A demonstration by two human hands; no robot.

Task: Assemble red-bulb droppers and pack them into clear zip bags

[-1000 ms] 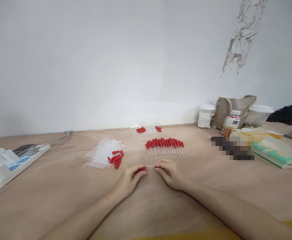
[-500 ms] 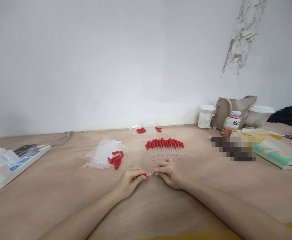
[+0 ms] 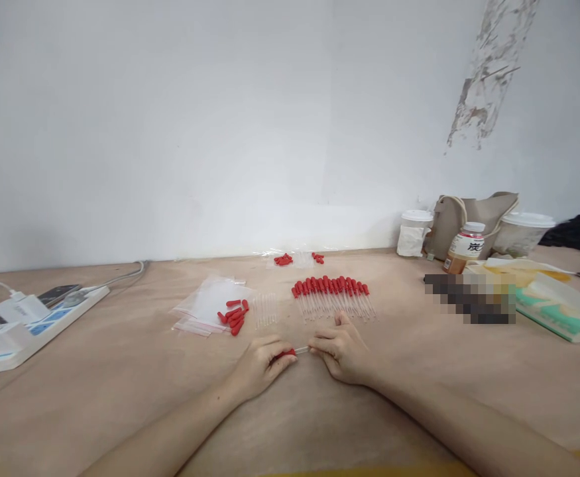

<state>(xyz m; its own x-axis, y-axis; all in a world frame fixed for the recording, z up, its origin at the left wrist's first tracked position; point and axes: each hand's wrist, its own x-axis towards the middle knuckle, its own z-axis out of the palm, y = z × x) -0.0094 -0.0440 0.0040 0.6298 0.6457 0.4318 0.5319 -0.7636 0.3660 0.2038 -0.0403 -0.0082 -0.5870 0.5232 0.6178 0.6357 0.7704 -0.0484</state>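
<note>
Between thumb and fingers, my left hand (image 3: 264, 363) pinches a red rubber dropper bulb (image 3: 286, 354). A clear glass dropper tube (image 3: 302, 350) sticks out of the bulb's open end, and my right hand (image 3: 339, 350) pinches the tube's other end. Beyond my right hand lies a row of droppers (image 3: 334, 295), each a clear tube with a red bulb on top. Several loose red bulbs (image 3: 234, 317) lie past my left hand, partly beside clear plastic bags (image 3: 207, 301). Several bare glass tubes (image 3: 265, 310) lie to the right of those bulbs.
Near the wall lie clear packs with red bulbs (image 3: 284, 260). A power strip (image 3: 51, 331) with plugs and a phone (image 3: 58, 294) is at left. At right are a lidded cup (image 3: 413, 232), a bottle (image 3: 463, 246), a grey bag (image 3: 449, 222) and a green-and-white packet (image 3: 563, 311).
More of the red bulb shows in my left hand, whose fingers have shifted along it. My right hand's fingers have spread slightly while still on the tube. The view has shifted slightly.
</note>
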